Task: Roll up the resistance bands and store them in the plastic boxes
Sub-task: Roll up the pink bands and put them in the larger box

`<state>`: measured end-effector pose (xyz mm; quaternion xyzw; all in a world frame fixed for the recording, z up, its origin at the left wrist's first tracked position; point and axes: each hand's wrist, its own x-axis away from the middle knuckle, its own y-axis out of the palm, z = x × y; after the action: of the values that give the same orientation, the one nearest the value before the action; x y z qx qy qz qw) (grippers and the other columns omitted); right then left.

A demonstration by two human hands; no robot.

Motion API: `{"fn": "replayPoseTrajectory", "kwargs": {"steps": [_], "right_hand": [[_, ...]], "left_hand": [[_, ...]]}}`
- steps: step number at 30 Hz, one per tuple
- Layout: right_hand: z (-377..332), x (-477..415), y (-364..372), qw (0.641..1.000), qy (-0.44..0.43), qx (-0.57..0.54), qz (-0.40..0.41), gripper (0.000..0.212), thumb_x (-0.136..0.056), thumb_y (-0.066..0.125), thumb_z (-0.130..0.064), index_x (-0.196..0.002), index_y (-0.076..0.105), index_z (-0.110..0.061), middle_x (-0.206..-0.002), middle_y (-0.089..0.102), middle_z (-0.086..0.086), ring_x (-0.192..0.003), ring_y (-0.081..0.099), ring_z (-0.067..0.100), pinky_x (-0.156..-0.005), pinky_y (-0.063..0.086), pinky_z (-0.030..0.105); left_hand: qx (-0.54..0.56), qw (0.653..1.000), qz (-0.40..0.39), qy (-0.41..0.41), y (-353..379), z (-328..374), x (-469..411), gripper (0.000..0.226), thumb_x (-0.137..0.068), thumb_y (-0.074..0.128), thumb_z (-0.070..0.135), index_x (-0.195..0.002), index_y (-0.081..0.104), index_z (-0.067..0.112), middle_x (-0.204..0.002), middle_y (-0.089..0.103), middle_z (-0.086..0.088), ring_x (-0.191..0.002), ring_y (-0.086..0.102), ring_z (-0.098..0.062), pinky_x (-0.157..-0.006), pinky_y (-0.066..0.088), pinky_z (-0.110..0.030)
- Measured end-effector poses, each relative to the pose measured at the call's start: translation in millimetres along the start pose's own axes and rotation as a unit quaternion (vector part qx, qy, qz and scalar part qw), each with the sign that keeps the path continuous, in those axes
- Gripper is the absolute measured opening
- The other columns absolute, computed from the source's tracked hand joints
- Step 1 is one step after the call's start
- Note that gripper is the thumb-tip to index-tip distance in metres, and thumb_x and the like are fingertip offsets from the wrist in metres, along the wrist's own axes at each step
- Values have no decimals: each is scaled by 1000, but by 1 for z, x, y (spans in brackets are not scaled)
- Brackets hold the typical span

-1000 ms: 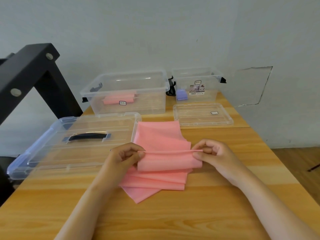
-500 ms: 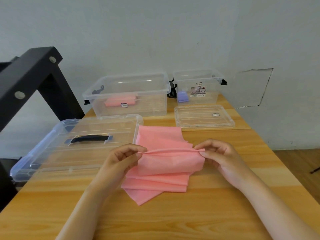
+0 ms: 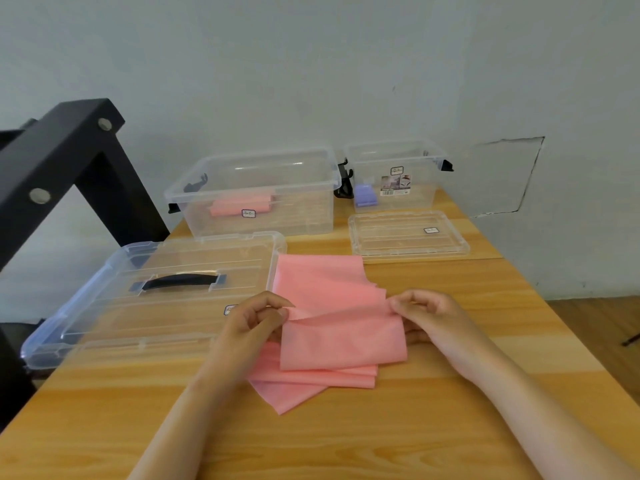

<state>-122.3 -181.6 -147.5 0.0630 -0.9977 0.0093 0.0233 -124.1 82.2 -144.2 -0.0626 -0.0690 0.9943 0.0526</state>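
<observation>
I had my left hand [image 3: 252, 320] and right hand [image 3: 426, 313] each pinching an end of the raised fold of the pink band [image 3: 339, 341], which lay mid-counter [image 3: 346, 445] and looked limp, thin and best rolled from there.

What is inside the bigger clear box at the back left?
One rolled pink band lies on the floor of the large clear box, toward its left. A small sticker on the front wall covers part of the roll.
</observation>
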Motion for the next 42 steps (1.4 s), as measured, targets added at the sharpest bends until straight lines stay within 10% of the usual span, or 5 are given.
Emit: {"fn": "replayPoseTrajectory", "kwargs": {"steps": [6,12,31,42], "right_hand": [[-2,-1,2,999,24,-27,22,40,-80,54,-47,-71,66,-10,-65,65,0,-59,61,12,-57,50,23],[3,-1,-1,999,5,48,2,12,-73,80,-17,-74,67,-16,-68,68,0,-65,60,10,-68,41,26],[7,-4,-8,987,-29,156,-9,4,-81,75,-16,-84,73,-17,-71,73,-1,-63,65,6,-63,47,14],[-1,2,-10,996,-44,36,-73,15,-79,68,-19,-88,63,-9,-71,66,7,-66,59,9,-64,44,13]], "left_hand": [[-2,1000,2,0,0,-1,-1,21,-95,45,-5,-87,64,3,-69,53,-7,-63,52,-13,-60,48,-20],[63,998,-17,-23,-1,-2,-1,22,-86,47,13,-83,63,-1,-73,54,-11,-64,53,-16,-58,47,-21],[-77,997,-23,-15,-3,-7,-3,15,-75,74,-5,-85,68,4,-67,66,-2,-65,61,-11,-63,51,-15],[-32,999,-25,12,-9,1,0,9,-88,60,-2,-83,65,3,-53,53,-6,-53,51,-12,-54,47,-21]]}}
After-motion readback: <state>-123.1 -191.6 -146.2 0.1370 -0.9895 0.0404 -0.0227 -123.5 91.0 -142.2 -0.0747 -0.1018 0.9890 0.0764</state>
